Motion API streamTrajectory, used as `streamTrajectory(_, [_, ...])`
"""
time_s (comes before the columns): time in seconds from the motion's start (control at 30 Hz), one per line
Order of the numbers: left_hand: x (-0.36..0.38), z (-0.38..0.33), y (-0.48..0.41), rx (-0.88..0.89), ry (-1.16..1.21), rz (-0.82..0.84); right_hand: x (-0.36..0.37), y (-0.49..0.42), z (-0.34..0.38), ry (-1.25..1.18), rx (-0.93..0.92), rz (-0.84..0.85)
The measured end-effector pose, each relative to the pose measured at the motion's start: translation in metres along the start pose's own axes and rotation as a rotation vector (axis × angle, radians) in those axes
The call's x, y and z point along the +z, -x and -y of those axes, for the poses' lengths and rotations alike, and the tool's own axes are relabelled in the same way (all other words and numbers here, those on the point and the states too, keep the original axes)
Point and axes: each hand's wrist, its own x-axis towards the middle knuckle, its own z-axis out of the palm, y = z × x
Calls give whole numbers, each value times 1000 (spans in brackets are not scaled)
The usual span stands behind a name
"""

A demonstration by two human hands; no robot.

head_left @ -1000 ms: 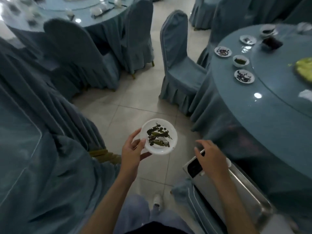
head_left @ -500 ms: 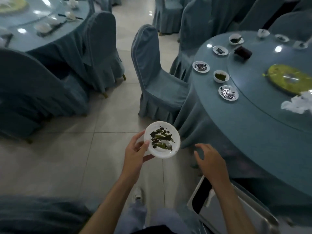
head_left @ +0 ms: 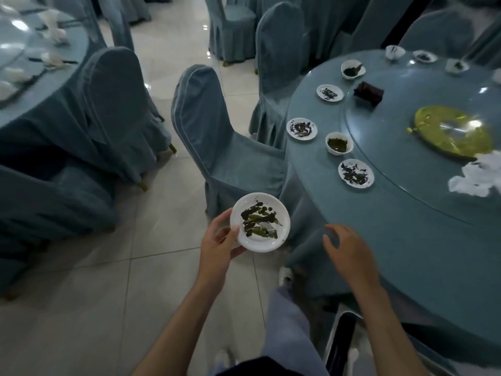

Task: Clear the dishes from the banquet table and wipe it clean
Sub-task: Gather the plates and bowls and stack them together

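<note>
1. Standing at nine to ten o'clock in the view, a neighbouring round table (head_left: 32,85) in blue cloth carries white tableware too blurred to name.
2. At the centre, a blue-covered chair (head_left: 225,147) faces the banquet table (head_left: 406,240), its seat against the draped cloth.
3. At six o'clock from the chair, the left hand (head_left: 218,248) pinches a small white plate (head_left: 260,222) by its seven o'clock rim, thumb on top and fingers underneath. The plate is round and shallow, streaked across its middle with dark green leafy scraps. It is held level over the tiled floor, apart from the table.
4. At four o'clock from that plate, the right hand (head_left: 349,253) hovers over the table's edge, fingers spread and loosely bent, holding nothing.
5. At five o'clock in the view stands a steel container (head_left: 331,340); a pale item inside is too dim to identify.
6. Along the table's rim sit:
   - the outer plate (head_left: 301,128), with dark smears
   - the far plate (head_left: 330,92), with dark smears
   - the near bowl (head_left: 339,142), holding green residue
   - the far bowl (head_left: 352,69), holding green scraps
   - the near plate (head_left: 356,173), with dark scraps
7. On the glass turntable (head_left: 401,169) are a dark box (head_left: 368,93) at eleven o'clock, a yellow-green platter (head_left: 452,131) and a crumpled white napkin (head_left: 477,177) at four o'clock.
</note>
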Motion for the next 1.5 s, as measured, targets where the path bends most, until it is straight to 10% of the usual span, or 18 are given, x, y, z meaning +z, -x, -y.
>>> streamTrajectory(0.83, [236, -27, -226, -105, -101, -114, 13, -316, -209, -329, 708, 36])
streamTrajectory(1.5, [237, -28, -254, -98, -85, -75, 5, -311, -179, -884, 572, 46])
